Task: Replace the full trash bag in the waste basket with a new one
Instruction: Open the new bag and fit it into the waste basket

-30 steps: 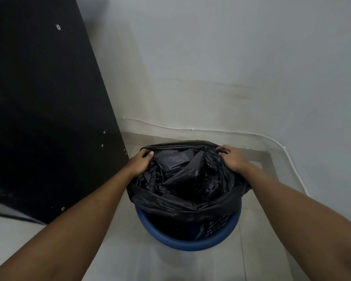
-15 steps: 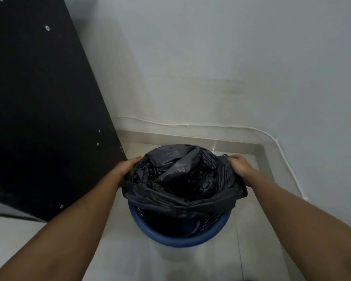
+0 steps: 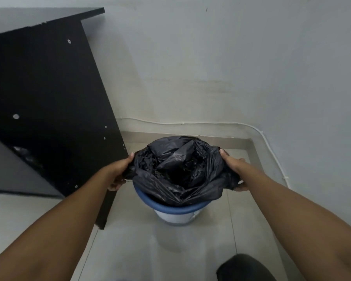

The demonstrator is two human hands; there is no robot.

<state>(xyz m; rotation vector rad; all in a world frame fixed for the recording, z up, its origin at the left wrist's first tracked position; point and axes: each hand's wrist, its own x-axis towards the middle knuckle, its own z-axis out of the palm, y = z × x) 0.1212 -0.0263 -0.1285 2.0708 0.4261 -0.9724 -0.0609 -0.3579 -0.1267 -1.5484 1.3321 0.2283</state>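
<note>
A black trash bag (image 3: 180, 171) sits in a waste basket (image 3: 176, 209) with a blue rim and pale body, standing on the tiled floor near the wall corner. The bag's mouth is spread wide and its edge hangs over the rim. My left hand (image 3: 118, 173) grips the bag's left edge. My right hand (image 3: 234, 169) grips the right edge, with bunched plastic showing under the fingers. Crumpled black plastic fills the inside of the bag.
A black desk side panel (image 3: 49, 110) stands close to the left of the basket. A white cable (image 3: 190, 123) runs along the wall base behind and to the right. A dark object (image 3: 245, 268) lies on the floor at the bottom right.
Both hands have slid outward and down along the bag's edge, pulling the mouth wider over the rim. The camera has risen and pulled back, so the basket's pale body shows.
</note>
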